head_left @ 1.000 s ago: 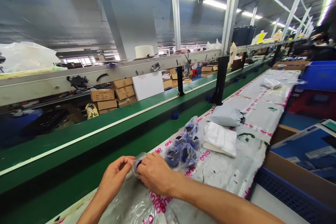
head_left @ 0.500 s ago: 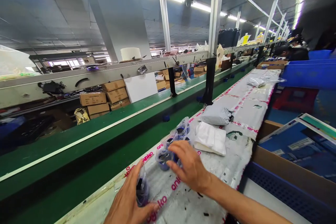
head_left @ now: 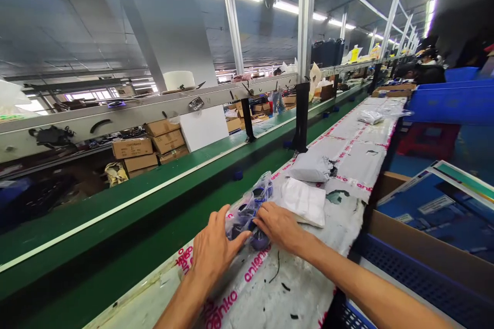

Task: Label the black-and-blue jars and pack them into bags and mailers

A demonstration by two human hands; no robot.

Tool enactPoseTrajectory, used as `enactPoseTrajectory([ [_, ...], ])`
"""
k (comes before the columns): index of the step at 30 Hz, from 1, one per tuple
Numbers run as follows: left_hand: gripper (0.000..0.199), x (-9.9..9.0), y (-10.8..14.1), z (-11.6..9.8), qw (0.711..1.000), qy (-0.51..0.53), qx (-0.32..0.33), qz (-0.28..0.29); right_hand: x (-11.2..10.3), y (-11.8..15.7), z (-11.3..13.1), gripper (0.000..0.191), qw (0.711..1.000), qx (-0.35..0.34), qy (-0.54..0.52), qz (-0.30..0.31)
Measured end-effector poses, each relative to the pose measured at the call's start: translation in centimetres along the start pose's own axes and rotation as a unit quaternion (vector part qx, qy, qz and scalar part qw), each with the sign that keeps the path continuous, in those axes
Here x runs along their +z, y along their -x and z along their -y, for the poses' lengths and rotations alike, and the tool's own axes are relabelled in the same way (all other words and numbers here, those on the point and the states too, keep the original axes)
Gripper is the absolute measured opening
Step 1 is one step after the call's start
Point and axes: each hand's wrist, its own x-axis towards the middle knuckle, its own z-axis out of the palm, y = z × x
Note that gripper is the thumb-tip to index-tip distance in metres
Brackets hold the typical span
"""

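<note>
Several blue round parts with dark tops, wrapped in clear plastic bags, stand in a cluster near the left edge of the covered bench. My left hand cups a bagged blue part at the near end, thumb on one side and fingers on the other. From the right, my right hand has its fingers curled against another bagged blue part; its fingertips are partly hidden. A folded white cloth-like stack lies just beyond my right hand.
A grey plastic packet lies farther along the bench. Left of it runs a green conveyor with a blue part on it. At right are a carton of printed boxes, a blue crate and a blue bin. People are far off.
My left hand has moved forward and right with its bagged part, up to the cluster. My right hand has shifted slightly right and lower, its fingers closing in. The view has turned slightly.
</note>
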Motion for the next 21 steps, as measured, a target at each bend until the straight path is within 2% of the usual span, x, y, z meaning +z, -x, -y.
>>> enactPoseTrajectory([
  [3,0.064,0.1,-1.6,-0.6,0.996,-0.058,0.043,0.06,0.5,-0.4,-0.6,0.016,1.0,-0.011,0.01,0.008],
  [7,0.03,0.4,-3.2,-0.4,0.988,-0.066,0.091,0.104,1.1,-0.7,-1.4,0.016,0.999,-0.03,0.007,0.021],
  [9,0.021,0.5,-3.6,0.0,0.986,-0.071,0.094,0.115,1.3,-0.9,-1.8,0.017,0.999,-0.039,-0.003,0.028],
  [13,0.023,0.9,-3.7,0.6,0.987,-0.081,0.076,0.115,1.0,-0.8,-2.2,0.019,0.998,-0.049,-0.036,0.032],
  [18,0.025,1.1,-3.0,1.3,0.991,-0.076,0.041,0.102,-0.8,0.0,-2.7,0.043,0.997,-0.04,-0.064,0.019],
  [21,0.027,0.7,-2.9,1.3,0.992,-0.07,0.027,0.105,-2.0,0.4,-3.4,0.059,0.994,-0.075,-0.075,0.022],
])
